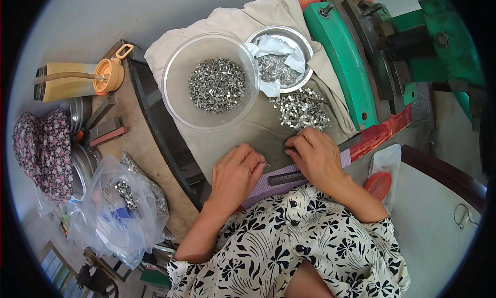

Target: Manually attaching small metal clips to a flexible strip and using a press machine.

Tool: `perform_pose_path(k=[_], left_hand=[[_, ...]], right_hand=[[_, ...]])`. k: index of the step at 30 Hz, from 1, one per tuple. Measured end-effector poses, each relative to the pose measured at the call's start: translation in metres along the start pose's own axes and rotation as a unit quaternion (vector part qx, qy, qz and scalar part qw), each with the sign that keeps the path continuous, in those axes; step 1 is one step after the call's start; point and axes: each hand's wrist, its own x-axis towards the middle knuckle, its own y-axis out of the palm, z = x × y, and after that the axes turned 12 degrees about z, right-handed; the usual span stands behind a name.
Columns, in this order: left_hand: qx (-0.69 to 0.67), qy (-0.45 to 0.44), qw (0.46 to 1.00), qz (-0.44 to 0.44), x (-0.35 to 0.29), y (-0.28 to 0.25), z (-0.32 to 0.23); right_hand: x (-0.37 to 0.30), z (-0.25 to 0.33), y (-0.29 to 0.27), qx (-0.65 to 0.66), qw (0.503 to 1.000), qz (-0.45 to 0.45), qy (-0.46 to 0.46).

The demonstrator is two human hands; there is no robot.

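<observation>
My left hand is closed in a pinch, and a thin metal pin sticks out from its fingertips. Across a narrow gap, my right hand is pinched too; whatever lies between its fingertips is hidden. Just beyond the right hand is a loose pile of small shiny metal pieces on the beige cloth. Farther off stands a round clear plastic tub with many small metal pieces in it. Behind the pile, a steel bowl holds thin metal pins and white paper.
A green machine borders the right side. A dark ruler-like strip lies on purple checked cloth near my body. At left are a clear plastic bag, an orange-lidded bottle and flowered fabric. A red lid sits at right.
</observation>
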Motion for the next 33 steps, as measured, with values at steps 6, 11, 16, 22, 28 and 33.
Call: perform_pose_path(k=[6,11,16,22,28,33], left_hand=[[0.027,-0.015,0.999,0.017,-0.004,-0.004,-0.002],[0.040,-0.031,0.999,0.021,-0.007,-0.004,-0.002],[0.050,-0.040,0.998,-0.001,-0.013,-0.004,0.000],[0.083,-0.051,0.995,-0.008,-0.017,0.000,-0.004],[0.109,-0.078,0.991,0.005,-0.018,0.003,-0.007],[0.116,-0.069,0.991,0.005,-0.016,0.003,-0.003]], right_hand=[[0.003,-0.002,-0.004,-0.029,0.999,0.021,-0.028],[0.004,0.003,-0.004,-0.069,0.996,0.041,-0.035],[0.000,0.004,-0.002,-0.108,0.991,0.071,-0.043],[0.001,0.003,-0.006,-0.099,0.988,0.096,-0.071],[0.002,0.004,-0.004,-0.147,0.982,0.104,-0.060],[0.000,0.006,-0.002,-0.174,0.977,0.110,-0.060]])
